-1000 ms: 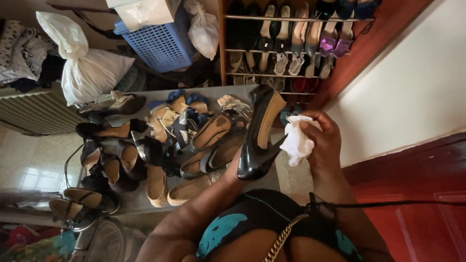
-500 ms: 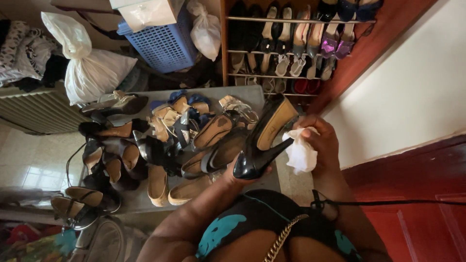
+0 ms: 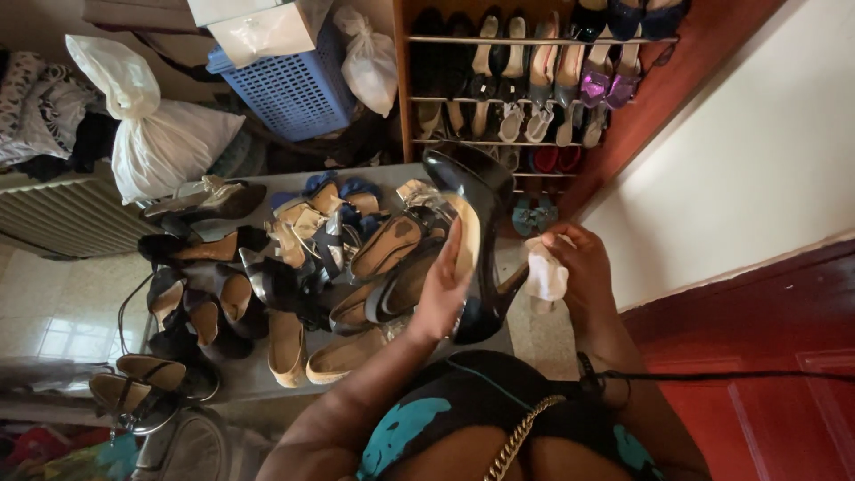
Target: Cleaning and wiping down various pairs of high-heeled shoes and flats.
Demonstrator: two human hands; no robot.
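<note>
My left hand (image 3: 443, 294) grips a shiny black high-heeled shoe (image 3: 485, 227) by its side, holding it upright above the pile with its tan insole toward my palm. My right hand (image 3: 583, 267) is closed on a crumpled white cloth (image 3: 544, 274), which presses against the thin heel of the shoe. Both hands are in front of my chest, over the right end of the grey board.
A grey board (image 3: 378, 175) on the floor carries several loose shoes and sandals (image 3: 294, 267). A wooden shoe rack (image 3: 525, 80) stands behind. A blue plastic basket (image 3: 289, 85), white bags (image 3: 160, 134) and a red door (image 3: 766, 392) surround the spot.
My left hand has turned the black shoe upright and shifted its grip from the toe to the side. The cloth in my right hand moved down against the heel.
</note>
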